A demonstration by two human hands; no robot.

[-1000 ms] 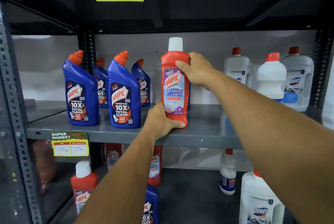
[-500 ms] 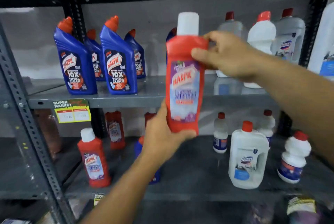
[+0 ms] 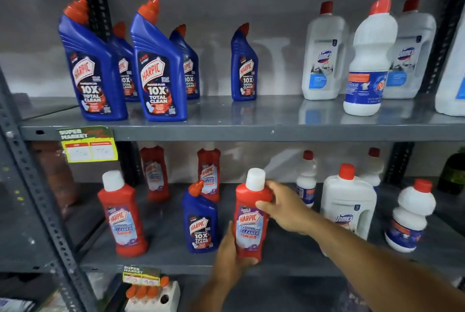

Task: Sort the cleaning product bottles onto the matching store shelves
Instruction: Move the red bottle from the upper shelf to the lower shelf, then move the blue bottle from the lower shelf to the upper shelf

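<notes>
Both hands hold a red Harpic bathroom cleaner bottle (image 3: 249,221) with a white cap, upright at the lower shelf (image 3: 161,265). My left hand (image 3: 230,256) grips its base and my right hand (image 3: 284,207) grips its shoulder. Its bottom is hidden by my left hand, so I cannot tell whether it touches the shelf. Left of it stands a blue Harpic toilet cleaner (image 3: 200,221), then another red Harpic bottle (image 3: 123,216). Two more red ones (image 3: 208,173) stand behind. Several blue Harpic bottles (image 3: 158,65) line the upper shelf (image 3: 251,131).
White Domex jugs (image 3: 323,52) and white bleach bottles (image 3: 367,60) fill the right of the upper shelf; similar white ones (image 3: 348,208) stand on the lower right. A yellow price tag (image 3: 88,145) hangs from the upper shelf edge. A slotted steel upright (image 3: 37,186) runs down the left.
Both hands lifted the red bathroom cleaner off the upper shelf and brought it down to the lower shelf, beside the blue bottle. The view tilted downward.
</notes>
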